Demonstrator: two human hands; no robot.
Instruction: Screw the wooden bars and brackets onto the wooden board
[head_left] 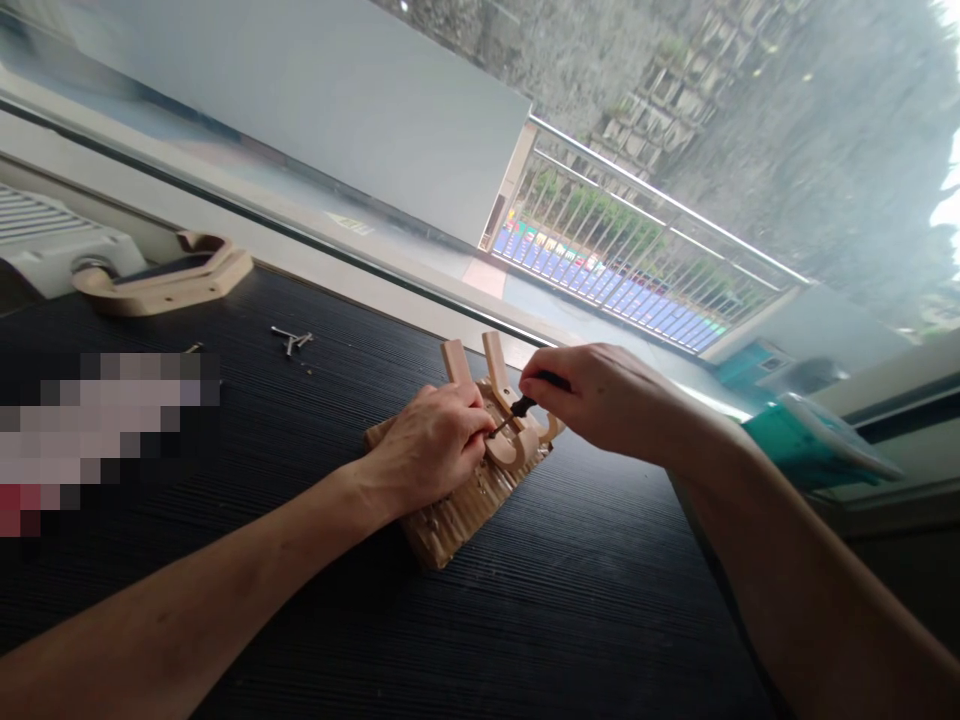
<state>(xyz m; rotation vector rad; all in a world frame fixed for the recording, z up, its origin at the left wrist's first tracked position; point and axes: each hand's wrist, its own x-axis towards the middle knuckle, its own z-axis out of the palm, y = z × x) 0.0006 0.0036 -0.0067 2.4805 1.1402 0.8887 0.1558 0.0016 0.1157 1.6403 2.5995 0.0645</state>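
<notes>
My right hand (592, 395) is closed around the dark handle of a screwdriver (520, 406). Its thin shaft slants down to the left, and the tip ends beside my left fingertips. My left hand (439, 440) is curled over a pale curved wooden piece (510, 450) and presses it onto a ribbed brown block, seemingly cardboard (442, 535). Whether a screw sits under the tip is hidden by my fingers. A second pale wooden piece (491, 365) lies alongside, its straight arm sticking out toward the window.
Everything rests on a black wood-grain table (315, 610). Several loose screws (291, 340) lie at the back left. Behind them is a bent wooden frame (172, 285) near a white appliance (56, 240). A pixelated patch covers the left side. A window runs along the far edge.
</notes>
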